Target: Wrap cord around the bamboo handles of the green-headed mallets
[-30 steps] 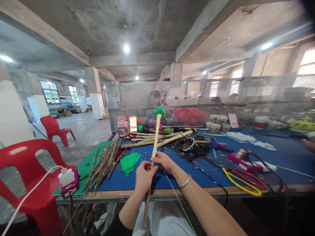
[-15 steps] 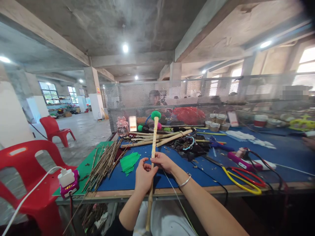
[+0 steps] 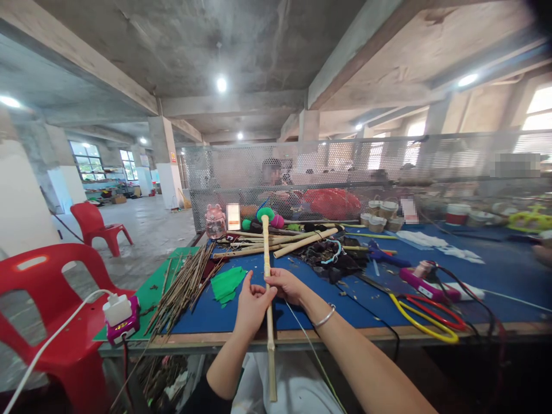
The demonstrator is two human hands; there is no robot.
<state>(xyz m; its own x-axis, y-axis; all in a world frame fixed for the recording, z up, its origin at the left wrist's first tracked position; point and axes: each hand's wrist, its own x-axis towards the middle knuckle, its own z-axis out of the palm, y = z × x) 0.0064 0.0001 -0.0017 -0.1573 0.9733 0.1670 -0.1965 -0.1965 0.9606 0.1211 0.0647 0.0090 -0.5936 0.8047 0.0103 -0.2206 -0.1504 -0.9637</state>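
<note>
A pale bamboo stick (image 3: 266, 247) with a round green head (image 3: 264, 215) rises upright in front of me, its lower end hanging past the table edge over my lap. Wrapping covers its upper part. My right hand (image 3: 287, 286) pinches the stick at mid-length, between thumb and fingers. From beside that hand a thin cord (image 3: 306, 333) runs down toward my lap. On the left of the stick, my left hand (image 3: 253, 305) has its thumb against the shaft, the index finger raised and the other fingers curled. Whatever lies inside those curled fingers is hidden.
Thin twigs (image 3: 185, 287) and a green cloth (image 3: 228, 284) lie left on the blue table. Thicker bamboo poles (image 3: 304, 242) are behind. To the right are yellow-handled shears (image 3: 420, 322) and a purple power strip (image 3: 425, 286). A red chair (image 3: 56, 287) stands left; mesh screens the back.
The stick's green head has moved lower and slightly left, while its bottom end has swung right. The left index finger has straightened upward; the right hand keeps nearly the same place.
</note>
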